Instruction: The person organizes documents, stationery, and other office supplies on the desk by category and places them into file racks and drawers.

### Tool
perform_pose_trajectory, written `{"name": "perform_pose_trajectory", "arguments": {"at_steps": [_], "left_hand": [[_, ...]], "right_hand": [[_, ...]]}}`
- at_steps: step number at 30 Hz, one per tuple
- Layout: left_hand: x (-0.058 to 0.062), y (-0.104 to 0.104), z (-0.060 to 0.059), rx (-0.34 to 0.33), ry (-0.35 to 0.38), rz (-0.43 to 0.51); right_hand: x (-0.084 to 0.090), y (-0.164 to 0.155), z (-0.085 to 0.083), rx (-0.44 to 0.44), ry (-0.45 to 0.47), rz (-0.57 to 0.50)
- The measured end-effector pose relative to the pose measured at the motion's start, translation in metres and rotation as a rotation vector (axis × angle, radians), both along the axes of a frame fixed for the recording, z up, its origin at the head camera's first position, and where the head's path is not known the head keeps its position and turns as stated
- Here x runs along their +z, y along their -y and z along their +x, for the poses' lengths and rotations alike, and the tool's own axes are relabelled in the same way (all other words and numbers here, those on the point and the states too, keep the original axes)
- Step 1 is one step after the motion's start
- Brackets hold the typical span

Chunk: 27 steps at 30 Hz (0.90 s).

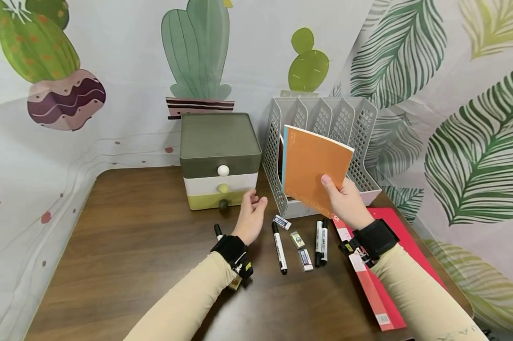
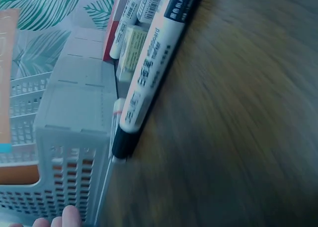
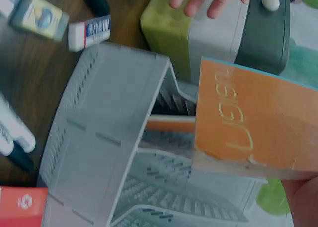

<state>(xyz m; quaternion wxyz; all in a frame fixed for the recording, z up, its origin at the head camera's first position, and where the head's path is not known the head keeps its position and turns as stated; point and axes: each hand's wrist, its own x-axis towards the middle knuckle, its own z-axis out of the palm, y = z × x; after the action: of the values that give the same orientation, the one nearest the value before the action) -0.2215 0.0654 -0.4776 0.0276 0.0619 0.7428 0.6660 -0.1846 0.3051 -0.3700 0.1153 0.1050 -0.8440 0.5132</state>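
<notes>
My right hand [image 1: 343,199] grips an orange notebook [image 1: 313,168] by its lower corner and holds it upright over the front of the grey file rack [image 1: 360,137]. The right wrist view has the orange notebook [image 3: 253,125] above the rack's first slot, with another orange cover [image 3: 169,123] inside the file rack [image 3: 99,152]. My left hand [image 1: 252,213] hovers with relaxed fingers and holds nothing, between the three-drawer box [image 1: 219,161] and the rack. In the left wrist view a whiteboard marker [image 2: 151,70] lies beside the rack's base [image 2: 74,117].
On the brown table [image 1: 133,246] lie several markers [image 1: 279,248], erasers [image 1: 305,259] and a small marker [image 1: 217,230] behind my left wrist. A red folder [image 1: 388,279] lies under my right forearm near the table's right edge. Patterned curtains close in the back and right.
</notes>
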Motion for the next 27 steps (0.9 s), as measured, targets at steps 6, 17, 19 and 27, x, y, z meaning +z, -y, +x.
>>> {"name": "perform_pose_trajectory", "arguments": {"at_steps": [6,17,19,27], "left_hand": [[-0.009,-0.035,-0.008,-0.026,0.033,0.024],[-0.019,-0.065,-0.021,-0.063,-0.02,-0.022],[-0.02,-0.067,-0.027,-0.043,-0.026,-0.039],[-0.03,-0.072,-0.043,-0.003,-0.055,-0.108]], "right_hand": [[-0.002,-0.009,-0.006,-0.107,-0.122,0.064],[-0.004,0.006,-0.025,-0.279,-0.124,0.05],[-0.005,0.012,-0.031,-0.292,-0.128,0.026],[-0.011,0.025,-0.052,-0.293,-0.116,0.052]]}}
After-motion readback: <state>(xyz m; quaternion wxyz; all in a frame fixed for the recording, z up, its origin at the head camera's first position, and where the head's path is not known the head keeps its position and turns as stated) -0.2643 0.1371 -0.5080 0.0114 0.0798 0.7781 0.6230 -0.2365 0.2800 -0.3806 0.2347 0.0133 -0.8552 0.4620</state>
